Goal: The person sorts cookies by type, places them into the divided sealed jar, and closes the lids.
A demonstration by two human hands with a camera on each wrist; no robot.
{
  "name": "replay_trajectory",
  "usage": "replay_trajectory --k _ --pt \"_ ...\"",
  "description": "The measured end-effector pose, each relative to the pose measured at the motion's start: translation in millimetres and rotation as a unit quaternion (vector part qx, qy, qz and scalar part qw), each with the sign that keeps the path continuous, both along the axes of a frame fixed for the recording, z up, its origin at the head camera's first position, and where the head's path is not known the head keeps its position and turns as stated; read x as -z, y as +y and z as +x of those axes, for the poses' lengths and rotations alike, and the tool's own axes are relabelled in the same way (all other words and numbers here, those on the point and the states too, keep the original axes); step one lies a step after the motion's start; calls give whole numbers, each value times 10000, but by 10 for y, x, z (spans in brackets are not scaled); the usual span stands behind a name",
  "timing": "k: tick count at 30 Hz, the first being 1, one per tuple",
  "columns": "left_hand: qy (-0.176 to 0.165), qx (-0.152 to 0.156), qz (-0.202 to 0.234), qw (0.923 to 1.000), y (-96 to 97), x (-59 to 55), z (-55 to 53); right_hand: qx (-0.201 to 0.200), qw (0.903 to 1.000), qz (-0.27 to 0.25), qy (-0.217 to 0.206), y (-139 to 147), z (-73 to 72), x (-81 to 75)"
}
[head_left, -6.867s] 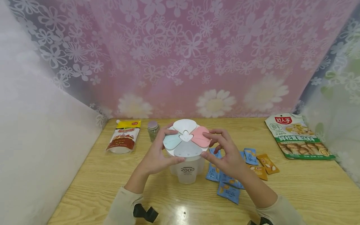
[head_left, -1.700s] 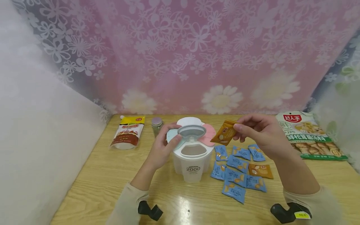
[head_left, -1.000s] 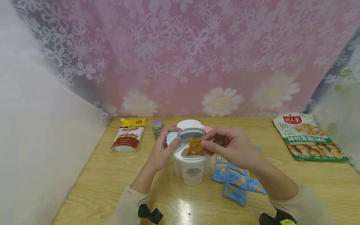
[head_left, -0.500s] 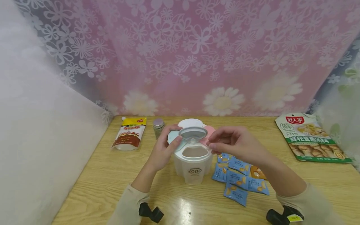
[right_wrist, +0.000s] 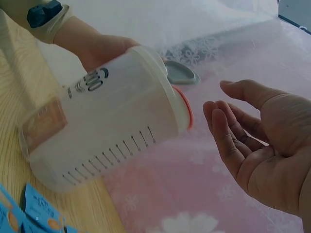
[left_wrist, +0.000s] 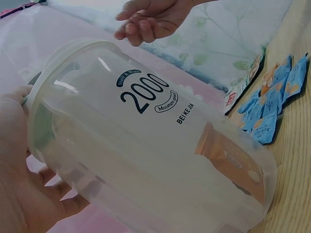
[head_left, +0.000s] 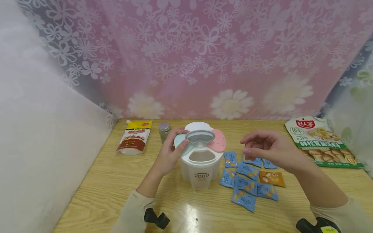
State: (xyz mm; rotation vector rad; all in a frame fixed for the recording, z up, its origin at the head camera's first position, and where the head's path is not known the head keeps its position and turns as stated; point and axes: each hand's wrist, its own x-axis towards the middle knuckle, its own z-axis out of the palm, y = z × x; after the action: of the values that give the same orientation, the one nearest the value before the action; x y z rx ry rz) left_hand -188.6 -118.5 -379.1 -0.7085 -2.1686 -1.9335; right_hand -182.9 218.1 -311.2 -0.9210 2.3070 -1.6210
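Observation:
A translucent storage canister [head_left: 199, 173] marked "2000" stands on the table, its petal lid in white, green, pink and grey. The grey flap [head_left: 200, 137] is raised, baring the front opening. My left hand [head_left: 170, 154] grips the canister's left upper side, thumb on the green petal. An orange-brown snack packet [left_wrist: 233, 162] shows through the wall at the bottom, inside the canister. My right hand [head_left: 269, 149] hovers to the right above the loose packets, fingers loosely bent, holding nothing. Beneath it lie several blue snack packets [head_left: 246, 184] and one orange-brown almond packet [head_left: 272, 179].
A yellow, white and brown spouted pouch [head_left: 134, 137] stands at the back left. Beside it is a small glass jar [head_left: 164, 132] with a pinkish cap. A large white and green mushroom seasoning bag [head_left: 322, 142] lies at the back right. Floral curtains border the wooden table [head_left: 110, 191].
The grey flap was raised. My right hand brought an orange-brown packet to the opening and released it inside, then drew back to the right. My left hand stayed on the canister.

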Motion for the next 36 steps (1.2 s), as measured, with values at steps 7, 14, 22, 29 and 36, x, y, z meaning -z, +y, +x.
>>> replay_trajectory --k 7,14,22,29,36 --pt "-51 51 58 10000 11 -16 8 -318 9992 201 154 298 -67 131" --pt "-83 48 72 9999 17 -29 15 -817 9964 22 -241 631 -206 351" --pt "-19 54 75 10000 19 -20 9 -1496 9824 -124 -1112 1000 -380 732" --pt "28 92 61 9999 21 -7 10 -1989 9681 161 -1513 1259 -476 1054" --pt "51 77 64 9999 8 -4 4 -1938 9648 259 -1756 1379 -509 1289"
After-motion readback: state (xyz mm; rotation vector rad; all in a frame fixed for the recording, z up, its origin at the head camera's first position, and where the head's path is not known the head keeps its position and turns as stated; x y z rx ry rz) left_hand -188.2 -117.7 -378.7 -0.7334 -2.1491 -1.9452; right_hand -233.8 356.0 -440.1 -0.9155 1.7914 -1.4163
